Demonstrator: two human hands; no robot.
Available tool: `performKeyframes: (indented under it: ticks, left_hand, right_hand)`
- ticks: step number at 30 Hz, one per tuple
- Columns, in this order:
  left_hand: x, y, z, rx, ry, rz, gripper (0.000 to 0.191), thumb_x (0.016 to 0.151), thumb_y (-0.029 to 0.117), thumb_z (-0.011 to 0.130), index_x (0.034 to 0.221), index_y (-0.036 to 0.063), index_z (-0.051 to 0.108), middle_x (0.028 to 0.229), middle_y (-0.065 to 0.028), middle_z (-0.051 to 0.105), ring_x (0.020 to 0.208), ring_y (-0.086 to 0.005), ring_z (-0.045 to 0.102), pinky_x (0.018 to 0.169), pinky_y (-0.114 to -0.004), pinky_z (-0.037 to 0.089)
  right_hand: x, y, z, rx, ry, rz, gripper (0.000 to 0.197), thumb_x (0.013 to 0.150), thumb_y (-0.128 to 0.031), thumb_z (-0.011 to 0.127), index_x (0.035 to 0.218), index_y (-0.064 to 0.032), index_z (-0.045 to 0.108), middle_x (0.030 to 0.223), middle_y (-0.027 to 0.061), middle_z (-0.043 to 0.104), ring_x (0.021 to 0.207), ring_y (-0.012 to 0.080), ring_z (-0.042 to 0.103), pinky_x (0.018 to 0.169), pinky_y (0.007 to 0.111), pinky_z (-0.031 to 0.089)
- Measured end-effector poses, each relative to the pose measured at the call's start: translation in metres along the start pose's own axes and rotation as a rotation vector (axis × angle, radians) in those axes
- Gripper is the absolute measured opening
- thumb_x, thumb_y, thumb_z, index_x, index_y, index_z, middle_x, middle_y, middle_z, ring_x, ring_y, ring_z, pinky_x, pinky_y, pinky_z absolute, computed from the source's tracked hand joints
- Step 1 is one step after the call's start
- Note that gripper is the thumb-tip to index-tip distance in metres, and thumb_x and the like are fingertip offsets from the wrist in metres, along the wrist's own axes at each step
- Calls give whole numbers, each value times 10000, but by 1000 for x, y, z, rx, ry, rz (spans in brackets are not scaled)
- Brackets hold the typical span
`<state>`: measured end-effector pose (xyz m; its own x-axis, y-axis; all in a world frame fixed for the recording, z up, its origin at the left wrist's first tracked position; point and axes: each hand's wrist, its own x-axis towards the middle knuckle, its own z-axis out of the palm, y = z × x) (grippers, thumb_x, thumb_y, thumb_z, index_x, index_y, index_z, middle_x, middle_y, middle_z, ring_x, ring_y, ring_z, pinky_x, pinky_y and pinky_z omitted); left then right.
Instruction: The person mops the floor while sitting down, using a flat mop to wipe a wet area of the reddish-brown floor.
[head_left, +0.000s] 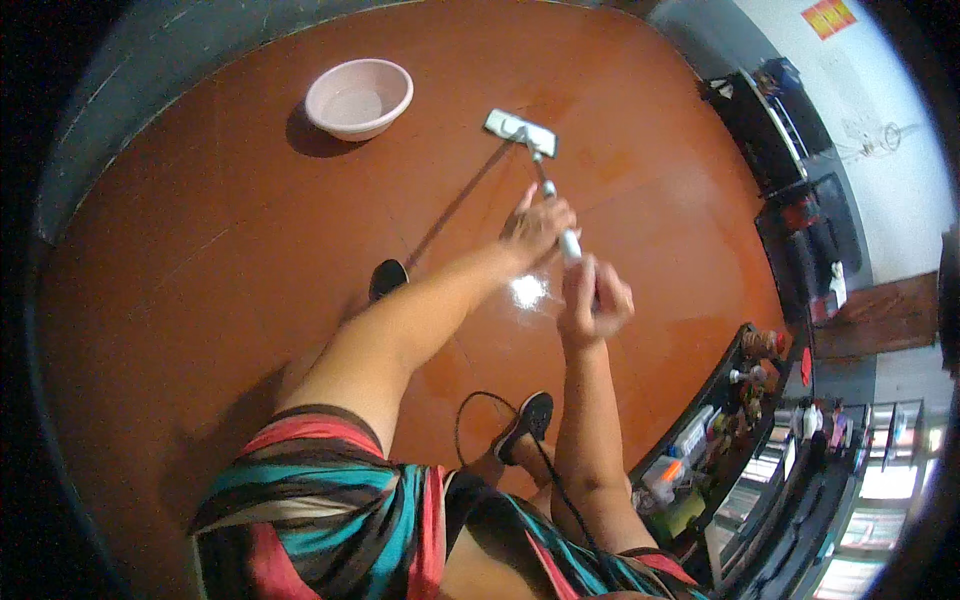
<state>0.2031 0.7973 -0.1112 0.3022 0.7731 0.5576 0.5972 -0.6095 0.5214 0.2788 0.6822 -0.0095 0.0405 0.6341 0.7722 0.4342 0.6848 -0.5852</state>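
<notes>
A flat mop with a white rectangular head (521, 132) rests on the reddish-brown floor ahead of me. Its pole (570, 244) runs back toward my body, white where it shows between my hands. My left hand (541, 223) wraps around the pole farther down, nearer the head. Closer to me, my right hand (595, 298) grips the upper end, which its fingers largely hide. To the left of the mop head stands a pale pink plastic basin (358, 99); its inside bottom looks greyish, and whether it holds water I cannot tell.
My dark shoes (388, 280) are on the floor, with a thin black cable (459, 427) looping beside one. A dark shelf (694, 450) crowded with small items runs along the right. Black furniture (765, 135) lines the far right wall. A grey wall (172, 67) bounds the left.
</notes>
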Motion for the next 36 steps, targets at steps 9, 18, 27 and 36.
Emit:
performKeyframes:
  ticks: [9,18,27,36]
  left_hand:
    - [-127,253,-177,-138,105,464,130,738,185,592,619,151,556,609,-15,499,596,-182,537,632,-351,396]
    - [-126,213,-139,-442,83,404,217,716,266,628,571,137,531,596,-62,531,601,-263,560,516,-426,446]
    - [-53,-83,-6,184,-182,-303,221,792,77,610,1009,109,638,1229,-47,545,1290,-227,389,1069,-480,291]
    - [-42,52,-76,468,-588,-121,603,882,611,392,921,97,705,937,-74,665,1005,-230,598,1105,-532,146]
  right_hand:
    - [-14,-296,-171,212,-185,62,267,702,0,532,486,-77,395,416,33,447,319,155,426,344,282,389]
    - [-25,-280,-144,418,-31,-190,96,760,-95,509,690,-55,457,452,17,429,359,122,410,375,279,342]
    - [-65,4,49,167,-238,105,260,712,43,412,834,64,640,666,103,598,655,167,594,943,403,437]
    - [-60,-76,-39,115,-40,344,243,772,16,472,893,78,674,727,138,648,597,145,585,556,228,465]
